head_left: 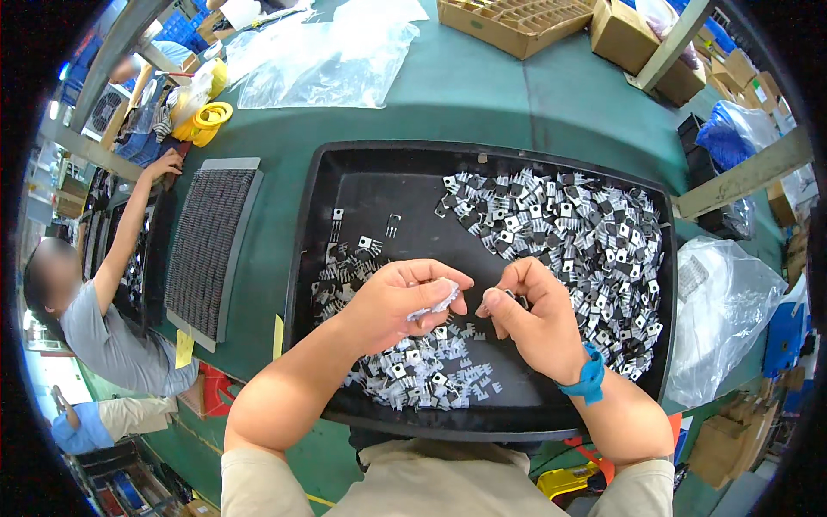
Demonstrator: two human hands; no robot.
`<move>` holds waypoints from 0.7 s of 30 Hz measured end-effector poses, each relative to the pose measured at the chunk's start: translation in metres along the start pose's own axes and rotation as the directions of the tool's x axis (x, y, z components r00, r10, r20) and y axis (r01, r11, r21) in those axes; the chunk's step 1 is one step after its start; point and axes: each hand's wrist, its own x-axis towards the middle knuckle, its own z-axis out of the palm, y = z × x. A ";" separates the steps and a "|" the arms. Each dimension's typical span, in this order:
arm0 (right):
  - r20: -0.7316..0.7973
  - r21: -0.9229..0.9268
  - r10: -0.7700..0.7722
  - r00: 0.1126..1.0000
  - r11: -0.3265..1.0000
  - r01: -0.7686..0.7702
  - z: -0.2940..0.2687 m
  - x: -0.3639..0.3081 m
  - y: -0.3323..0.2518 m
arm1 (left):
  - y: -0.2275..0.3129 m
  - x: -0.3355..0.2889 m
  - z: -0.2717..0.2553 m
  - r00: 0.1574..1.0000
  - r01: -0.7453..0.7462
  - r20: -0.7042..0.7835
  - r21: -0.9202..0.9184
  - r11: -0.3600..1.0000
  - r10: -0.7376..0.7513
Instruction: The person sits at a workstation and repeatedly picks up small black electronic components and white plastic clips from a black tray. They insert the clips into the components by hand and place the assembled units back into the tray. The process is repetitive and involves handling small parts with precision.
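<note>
The likeliest slip here is a dropped part: the left hand (405,297) pinches a small pale, silvery piece (438,302) between thumb and fingertips above the black tray (345,172), and a loose grip would let it fall among the heaped components (568,233), where it would be hard to tell apart from the rest. The right hand (530,314) closes thumb and forefinger on something small and dark; it looks like one of the finned black-and-silver parts, though the fingers hide most of it. If the two hands press the pieces together askew, thin metal legs could bend.

Both forearms come up from the lower edge and meet over the near middle of the tray, wrists turned inward, fingertips near each other but apart. A blue band (590,379) sits on the right wrist. A smaller pile (413,370) lies under the left hand. On the green bench (482,86) a ribbed dark mat (207,241) lies left of the tray.
</note>
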 end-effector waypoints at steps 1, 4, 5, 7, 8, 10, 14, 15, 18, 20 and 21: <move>0.001 0.023 0.002 1.000 1.000 -0.002 0.000 0.000 0.001 | -0.001 0.000 0.000 1.000 -0.004 -0.010 0.011 1.000 0.004; -0.014 0.053 0.007 1.000 0.999 -0.006 0.002 -0.002 -0.002 | -0.001 0.000 0.001 1.000 -0.009 -0.028 0.028 1.000 0.010; -0.023 0.056 0.009 1.000 0.998 -0.007 0.002 -0.002 -0.004 | -0.001 0.001 0.002 1.000 -0.006 -0.026 0.022 1.000 0.007; 0.004 0.054 -0.007 1.000 0.999 0.007 -0.002 -0.001 0.001 | -0.001 0.002 0.003 1.000 0.003 -0.021 0.019 1.000 -0.003; 0.018 0.053 -0.016 1.000 0.998 0.015 -0.003 -0.001 0.003 | -0.003 0.003 0.002 1.000 0.009 -0.018 0.021 1.000 -0.008; 0.005 0.091 -0.014 1.000 0.996 0.014 -0.003 -0.001 0.003 | -0.005 0.005 0.002 1.000 0.006 -0.012 0.020 1.000 -0.006; 0.019 0.061 0.015 1.000 0.998 -0.016 -0.003 -0.002 -0.003 | -0.005 0.008 0.002 1.000 -0.006 -0.021 0.003 1.000 0.006; 0.001 -0.049 -0.055 0.998 0.997 0.055 -0.005 -0.003 -0.002 | -0.005 0.009 0.001 0.999 -0.007 -0.031 -0.004 1.000 0.007; 0.005 -0.280 -0.184 0.983 0.943 0.178 0.004 -0.006 -0.010 | -0.006 0.005 -0.002 0.994 0.019 -0.110 0.118 0.993 -0.006; -0.002 -0.192 -0.157 0.988 0.969 0.154 0.004 -0.005 -0.002 | -0.013 0.010 -0.007 0.994 0.014 -0.108 0.151 0.988 0.003; -0.024 -0.145 -0.063 0.998 0.988 0.059 0.002 -0.007 -0.002 | -0.009 0.011 -0.003 0.995 0.019 -0.101 0.204 0.979 0.001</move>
